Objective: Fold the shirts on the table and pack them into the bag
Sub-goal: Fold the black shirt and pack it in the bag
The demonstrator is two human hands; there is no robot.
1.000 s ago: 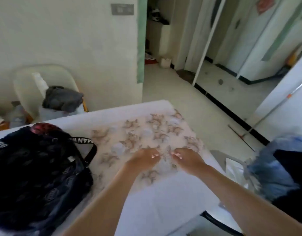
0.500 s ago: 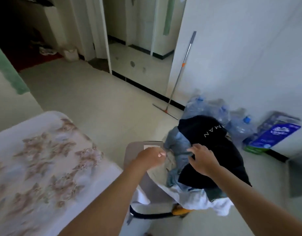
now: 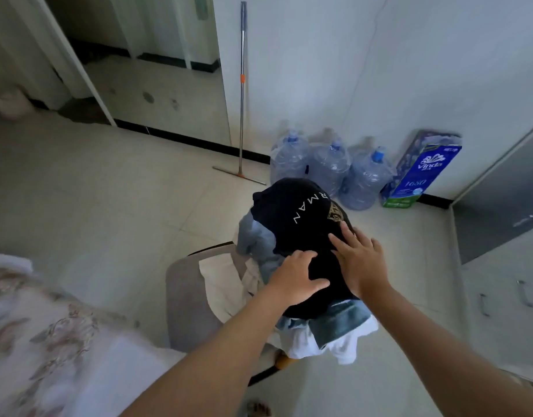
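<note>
Left hand (image 3: 292,275), right hand (image 3: 360,260) now on black shirt (image 3: 295,212), seemingly atop chair (image 3: 187,290).

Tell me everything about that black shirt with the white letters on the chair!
The black shirt with white letters looks like soft dark cloth, crumpled, not folded. White capitals reading RMAN run across its top, beside a small gold print. It tops a heap of clothes on a grey chair, lying over a blue denim garment and a white garment. The right hand rests flat on it, fingers spread; the left hand lies on it with bent fingers, grip unclear.
</note>
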